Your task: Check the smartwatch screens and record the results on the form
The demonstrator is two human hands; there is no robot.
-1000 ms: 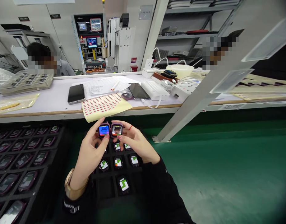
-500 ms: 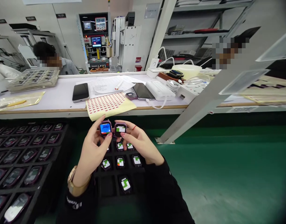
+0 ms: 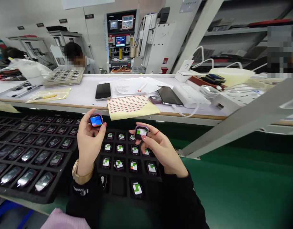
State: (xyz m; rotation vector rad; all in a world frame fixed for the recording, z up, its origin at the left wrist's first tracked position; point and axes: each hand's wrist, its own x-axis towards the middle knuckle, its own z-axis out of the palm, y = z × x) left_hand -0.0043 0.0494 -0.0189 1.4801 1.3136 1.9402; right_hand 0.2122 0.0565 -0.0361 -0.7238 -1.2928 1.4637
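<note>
Between thumb and fingers, my left hand (image 3: 90, 136) grips a purple-rimmed smartwatch (image 3: 96, 121) whose screen is lit blue with a red-orange band at the bottom. My right hand (image 3: 158, 144) pinches another smartwatch (image 3: 141, 132), its screen dark with white and green blocks. Both watches are held up apart from each other. Below them lies a black compartment tray (image 3: 119, 186) holding several smartwatches with green and white screens. One pocket in its front row shows bare, left of a smartwatch (image 3: 137, 188). My right sleeve hides part of the tray's right side.
Another black tray (image 3: 47, 197) with rows of dark-screened watches stands at left. On the bench behind are a phone (image 3: 103, 91), a sheet of red stickers (image 3: 132, 108), a second phone (image 3: 169, 96) and papers. A slanted metal post (image 3: 232, 117) rises at right. A person (image 3: 89, 65) sits beyond.
My hands have moved apart: the two watches, side by side before, are now separated, the left one further left. The view has turned left, showing more of the left tray.
</note>
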